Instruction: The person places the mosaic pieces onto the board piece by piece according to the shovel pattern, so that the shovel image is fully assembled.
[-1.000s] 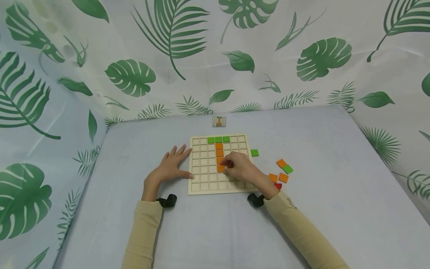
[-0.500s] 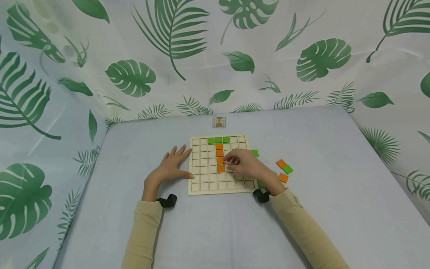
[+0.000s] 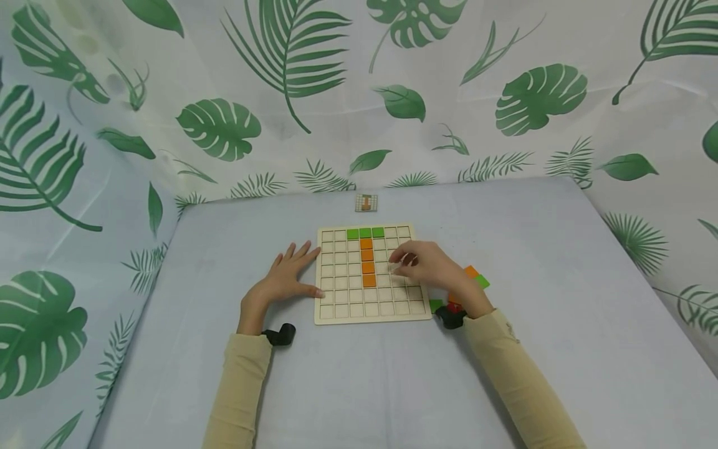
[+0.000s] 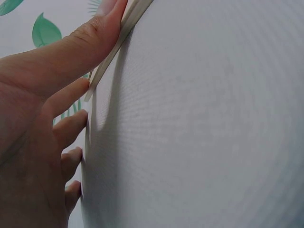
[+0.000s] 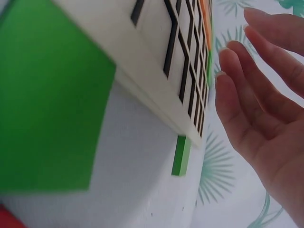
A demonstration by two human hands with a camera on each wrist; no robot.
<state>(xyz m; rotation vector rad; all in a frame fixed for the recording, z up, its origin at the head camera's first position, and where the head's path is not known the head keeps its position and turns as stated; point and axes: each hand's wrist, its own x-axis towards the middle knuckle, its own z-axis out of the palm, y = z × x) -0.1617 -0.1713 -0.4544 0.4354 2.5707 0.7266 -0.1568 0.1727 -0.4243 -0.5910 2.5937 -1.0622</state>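
A pale square-grid board (image 3: 340,298) lies on the table. Green tiles (image 3: 365,232) form a short row in its top line, and a column of orange tiles (image 3: 367,255) runs down from the middle one. My left hand (image 3: 286,276) rests at the left edge with fingers spread, its thumb (image 4: 90,40) touching the rim in the left wrist view. Over the right part of the board hovers my right hand (image 3: 426,265), fingers loosely bent. The right wrist view shows that hand (image 5: 266,109) with nothing between the fingertips.
A small patterned card (image 3: 366,202) lies behind the board. Loose tiles lie to the right: green (image 3: 435,305), red (image 3: 453,307), orange (image 3: 470,271), green (image 3: 482,281). The right forearm partly hides them. Another green tile (image 5: 180,156) sits beside the board's edge in the right wrist view.
My right hand has drawn away from the lowest orange tile, moving right and slightly back over the board. That tile stays in its cell. The left hand has not moved.
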